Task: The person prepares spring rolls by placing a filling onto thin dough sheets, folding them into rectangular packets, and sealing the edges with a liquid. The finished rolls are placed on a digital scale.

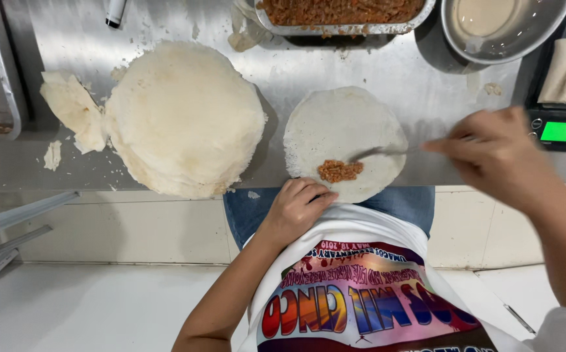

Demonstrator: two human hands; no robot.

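At the lower centre of the frame the left hand (296,207) rests at the near rim of a single wrapper (345,140), fingers curled together on its edge. A small heap of filling (339,171) lies on the wrapper's near part. To the right, the right hand (491,153) pinches a spoon (377,153) whose tip meets the filling. The wrapper looks thin, limp and easily torn, best taken at its rim. Left lies the stack (185,117); farther up, a tray (341,14), bowl (504,29) and scale (563,130).
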